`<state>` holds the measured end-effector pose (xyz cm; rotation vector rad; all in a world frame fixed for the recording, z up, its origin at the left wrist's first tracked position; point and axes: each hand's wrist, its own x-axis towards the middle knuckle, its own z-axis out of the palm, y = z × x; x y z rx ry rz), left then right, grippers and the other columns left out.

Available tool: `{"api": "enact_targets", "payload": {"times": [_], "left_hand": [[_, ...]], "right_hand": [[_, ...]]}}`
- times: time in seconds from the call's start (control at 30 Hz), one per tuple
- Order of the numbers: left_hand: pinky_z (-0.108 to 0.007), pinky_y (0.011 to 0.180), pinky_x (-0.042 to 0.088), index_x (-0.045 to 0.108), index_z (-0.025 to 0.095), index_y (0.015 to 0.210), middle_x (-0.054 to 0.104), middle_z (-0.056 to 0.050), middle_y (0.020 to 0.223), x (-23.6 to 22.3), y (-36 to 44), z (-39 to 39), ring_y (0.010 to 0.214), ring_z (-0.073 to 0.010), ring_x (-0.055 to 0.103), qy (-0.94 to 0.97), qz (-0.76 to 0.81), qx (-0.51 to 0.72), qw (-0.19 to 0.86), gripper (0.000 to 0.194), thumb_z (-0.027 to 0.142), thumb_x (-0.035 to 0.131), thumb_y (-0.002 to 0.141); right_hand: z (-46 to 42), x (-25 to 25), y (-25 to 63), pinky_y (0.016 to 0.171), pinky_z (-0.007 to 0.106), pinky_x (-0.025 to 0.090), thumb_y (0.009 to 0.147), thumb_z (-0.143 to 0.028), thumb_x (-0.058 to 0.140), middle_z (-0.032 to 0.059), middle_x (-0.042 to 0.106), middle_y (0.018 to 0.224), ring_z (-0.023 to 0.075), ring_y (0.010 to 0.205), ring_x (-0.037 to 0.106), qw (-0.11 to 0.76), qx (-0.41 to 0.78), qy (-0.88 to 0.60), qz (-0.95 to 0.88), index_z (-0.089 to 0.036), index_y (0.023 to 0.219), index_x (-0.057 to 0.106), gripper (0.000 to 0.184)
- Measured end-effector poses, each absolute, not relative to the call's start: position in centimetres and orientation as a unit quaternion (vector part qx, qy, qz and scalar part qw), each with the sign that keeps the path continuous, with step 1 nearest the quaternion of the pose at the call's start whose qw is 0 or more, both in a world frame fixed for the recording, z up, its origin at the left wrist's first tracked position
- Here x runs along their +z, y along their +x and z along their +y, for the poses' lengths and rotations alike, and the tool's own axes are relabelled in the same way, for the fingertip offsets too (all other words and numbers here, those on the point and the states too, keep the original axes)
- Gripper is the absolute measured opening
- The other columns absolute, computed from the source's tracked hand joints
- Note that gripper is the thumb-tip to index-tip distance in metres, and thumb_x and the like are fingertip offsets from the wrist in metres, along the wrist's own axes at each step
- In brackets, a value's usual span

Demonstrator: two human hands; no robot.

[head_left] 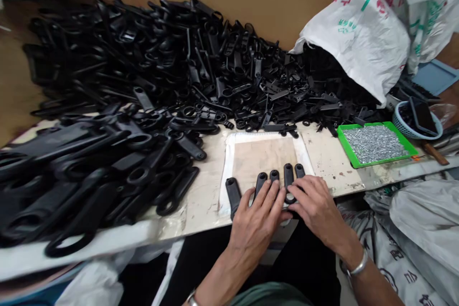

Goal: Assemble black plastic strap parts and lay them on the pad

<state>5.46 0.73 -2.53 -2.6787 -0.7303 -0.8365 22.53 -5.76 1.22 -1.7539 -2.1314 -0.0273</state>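
Observation:
Several black plastic handles with ring-shaped ends stand out against a pale board at the table's front edge, set roughly side by side. My left hand lies over the middle ones, its fingers stretched out and resting on them; their lower ends are hidden beneath it. To the right, my right hand has its thumb and fingertips pinched about the ring end of one black handle. Another black handle lies just beyond its fingers, partly covered.
A large heap of black plastic parts fills the back, with more handles piled at left. On the right are a green tray of small metal pieces, a blue basket, a hammer-like wooden handle and a white sack.

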Motion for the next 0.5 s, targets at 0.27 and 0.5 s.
{"api": "enact_targets", "payload": {"times": [0.27,0.5], "left_hand": [[-0.049,0.109,0.034,0.061,0.012,0.120,0.070,-0.013,0.120,-1.6,3.4,1.7,0.108,-0.0281,0.067,-0.920,-0.190,-0.323,0.118,0.036,0.035,0.045,0.098],[-0.039,0.115,0.032,0.037,0.014,0.147,0.066,-0.011,0.127,-4.8,1.4,3.1,0.114,-0.0248,0.065,-0.929,-0.151,-0.328,0.082,0.052,0.033,0.040,0.098]], "right_hand": [[-6.1,2.0,22.9,0.094,0.037,0.046,0.086,-0.021,0.068,0.0064,0.064,0.106,0.0215,0.106,0.054,0.208,0.035,-0.607,-0.766,-0.018,0.107,0.061,0.023],[-6.0,2.0,23.4,0.099,0.033,0.045,0.087,-0.027,0.067,0.0060,0.063,0.111,0.0201,0.112,0.052,0.191,0.054,-0.605,-0.771,-0.017,0.109,0.062,0.025]]}}
